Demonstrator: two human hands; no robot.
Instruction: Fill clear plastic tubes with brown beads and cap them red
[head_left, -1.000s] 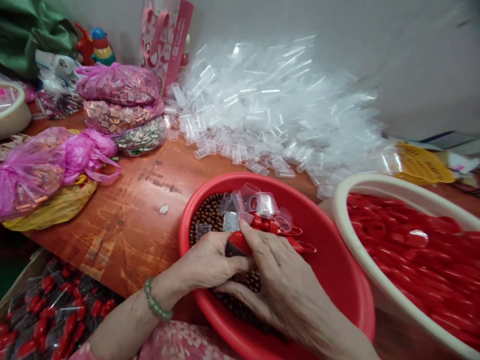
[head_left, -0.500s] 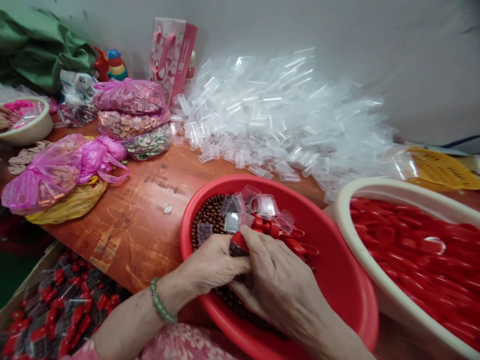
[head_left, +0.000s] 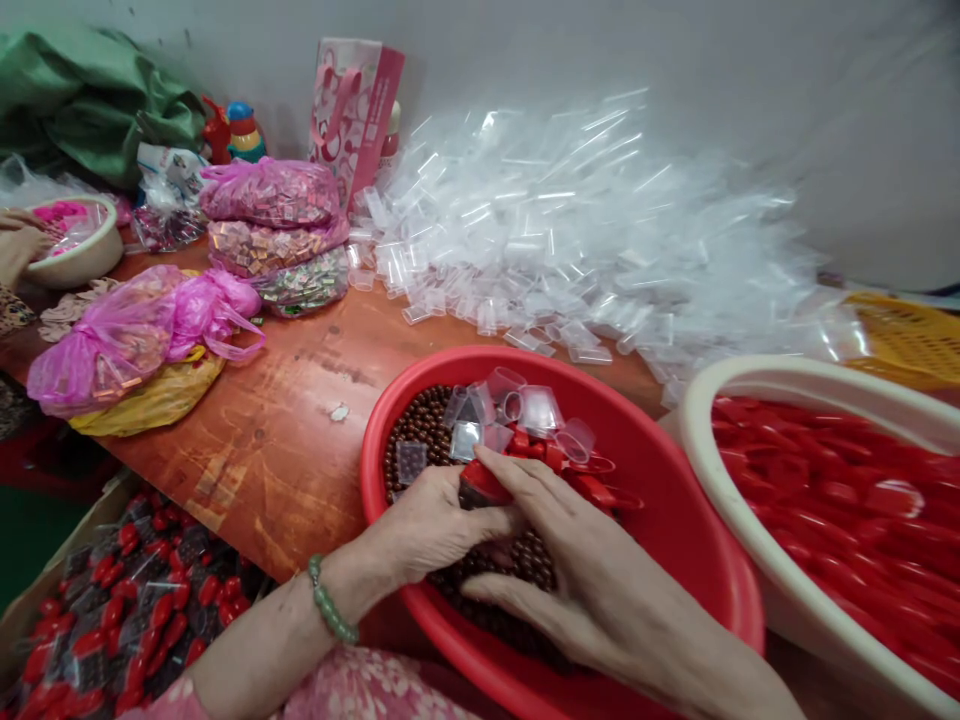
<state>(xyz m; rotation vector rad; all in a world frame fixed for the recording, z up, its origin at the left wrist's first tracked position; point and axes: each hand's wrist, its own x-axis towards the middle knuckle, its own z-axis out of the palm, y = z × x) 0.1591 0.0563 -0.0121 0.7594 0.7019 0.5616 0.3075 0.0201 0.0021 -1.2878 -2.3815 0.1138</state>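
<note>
Over the red basin point(head_left: 720, 560), my left hand point(head_left: 424, 525) grips a small red-capped plastic case point(head_left: 484, 483), whose lower part looks dark; my fingers hide much of it. My right hand point(head_left: 592, 560) reaches in from the right, its thumb apart from its fingers. Its fingertips lie against the case's far side. Brown beads point(head_left: 427, 425) fill the left and near part of the basin. On top of them rest several clear plastic sleeves point(head_left: 540, 412) and red plastic parts point(head_left: 596, 490).
A cream basin point(head_left: 705, 430) of red parts point(head_left: 817, 510) adjoins on the right. Clear sleeves point(head_left: 540, 230) are heaped along the wall. Pink bags point(head_left: 112, 335) lie left. Below, a box holds red-capped pieces point(head_left: 127, 600). Another person's hand point(head_left: 19, 245) is at a far-left bowl point(head_left: 97, 250).
My right hand has opened, its thumb moving away from my left hand and baring beads between them. My left hand keeps the case. The view has shifted slightly left.
</note>
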